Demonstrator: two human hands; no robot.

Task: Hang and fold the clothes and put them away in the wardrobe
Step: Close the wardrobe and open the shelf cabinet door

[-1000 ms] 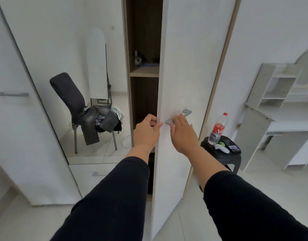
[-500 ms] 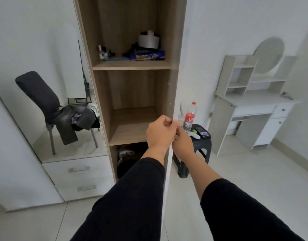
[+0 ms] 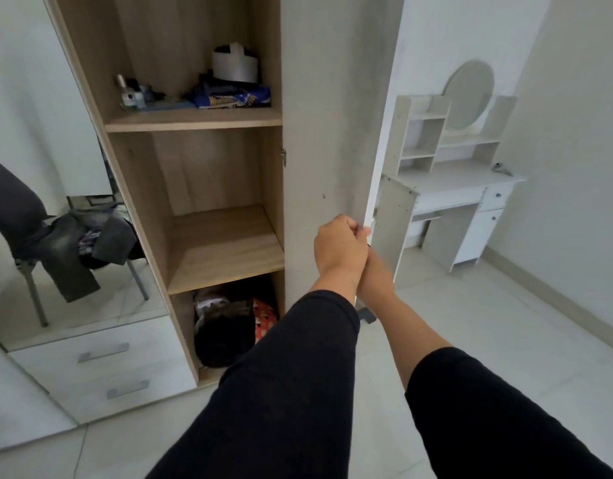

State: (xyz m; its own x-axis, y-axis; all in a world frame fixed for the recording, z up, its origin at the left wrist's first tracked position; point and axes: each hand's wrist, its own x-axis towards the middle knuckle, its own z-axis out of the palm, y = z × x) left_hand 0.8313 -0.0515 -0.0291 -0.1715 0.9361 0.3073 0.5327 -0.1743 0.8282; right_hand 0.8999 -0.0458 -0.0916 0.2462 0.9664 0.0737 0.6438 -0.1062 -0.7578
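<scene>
– What is the wardrobe made of?
– Pale wood-grain board, matt, is seen on its shelves and walls; the door is faced in a smooth, matt off-white.
– And the metal?
– A small hinge of dull metal is fixed at the door's inner edge, and brushed metal handles are set on the white drawers.
– Anything glossy?
– A mirror is set in the next door, and the pale floor tiles are faintly shiny.
– Cloth?
– Matt black knit sleeves are worn; grey cloth is seen reflected, draped on a metal-legged chair.
</scene>
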